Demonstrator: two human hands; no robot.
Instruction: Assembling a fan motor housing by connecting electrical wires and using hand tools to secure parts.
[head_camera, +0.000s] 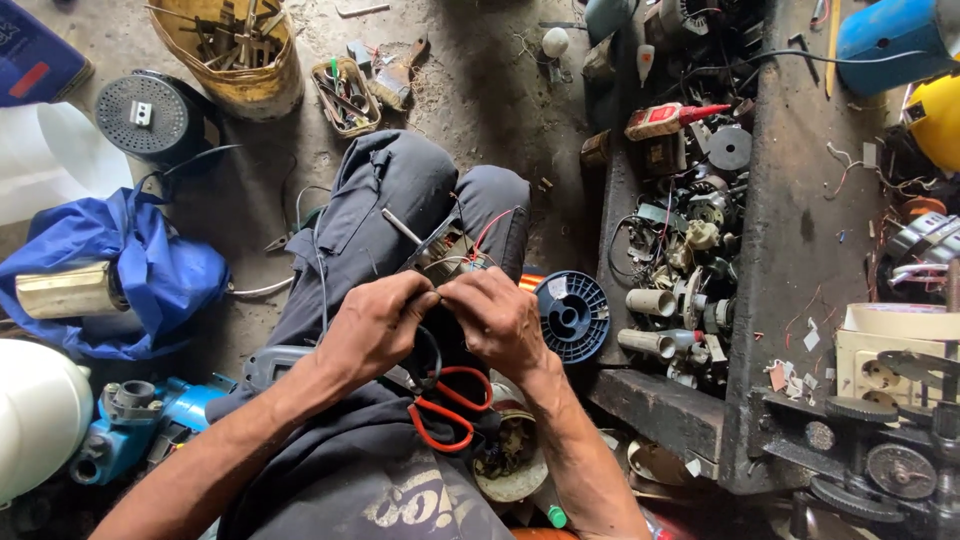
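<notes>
Fingers of the left hand and those of the right hand meet tip to tip over the lap, pressed together in a tight pinch on something thin and dark, likely a thin black wire that loops down just below the fingers; what exactly sits between the fingertips is too small to tell. Neither hand is spread; both are curled shut around that small piece.

Just beyond the fingers, resting on the dark trousers, lies a small grey electrical part with red and white leads, close to the fingertips but not clearly touching them. Just below the fingers, on the lap, lie orange-handled scissors, set down and untouched. To the right of the fingers, near the right hand, stands a blue plastic wire spool on the floor.

Judging from this, the wire work seems to be in its middle: the part's leads stand loose and nothing looks wrapped or closed up, so the joining appears under way and not finished.

Farther right of the fingers, a dirty dark tabletop carries a heap of motor parts and coils.
</notes>
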